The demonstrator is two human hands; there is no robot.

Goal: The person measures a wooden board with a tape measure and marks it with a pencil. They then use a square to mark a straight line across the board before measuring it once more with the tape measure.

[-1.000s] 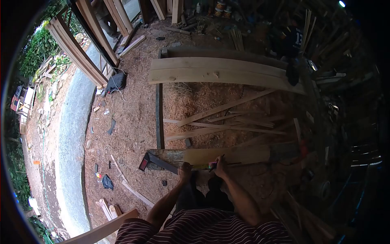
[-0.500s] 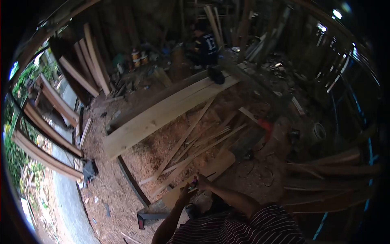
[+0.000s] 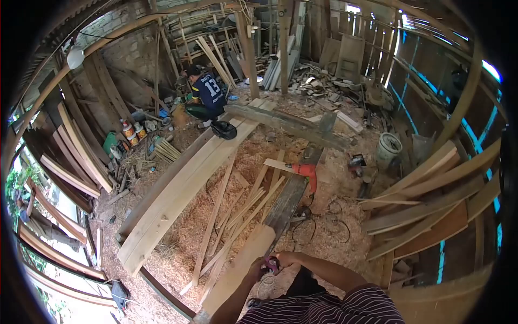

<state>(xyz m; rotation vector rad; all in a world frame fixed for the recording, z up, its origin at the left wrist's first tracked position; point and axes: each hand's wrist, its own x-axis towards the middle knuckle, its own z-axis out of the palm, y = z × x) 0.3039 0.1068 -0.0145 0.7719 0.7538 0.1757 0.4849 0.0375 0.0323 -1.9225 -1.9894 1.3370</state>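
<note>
Both hands are close together at the bottom centre, over the near end of a wide pale board (image 3: 237,270). My left hand (image 3: 256,268) is closed round a small purple and pink object (image 3: 271,263), too small to make out. My right hand (image 3: 281,259) touches the same object from the other side, its fingers bent round it. A pale loop of cord (image 3: 266,282) hangs just below the hands. Thin wooden strips (image 3: 243,216) lie beyond them on the shavings.
A long plank (image 3: 183,197) with a black bag (image 3: 223,129) crosses the left middle. A red drill (image 3: 305,170) rests on a dark beam (image 3: 291,200). One person (image 3: 208,97) crouches at the back; another (image 3: 40,218) is outside left. Boards (image 3: 431,216) lean right.
The view has turned to the right and brightened, so the plank and crouching person appear further left. Both hands remain together at the small object.
</note>
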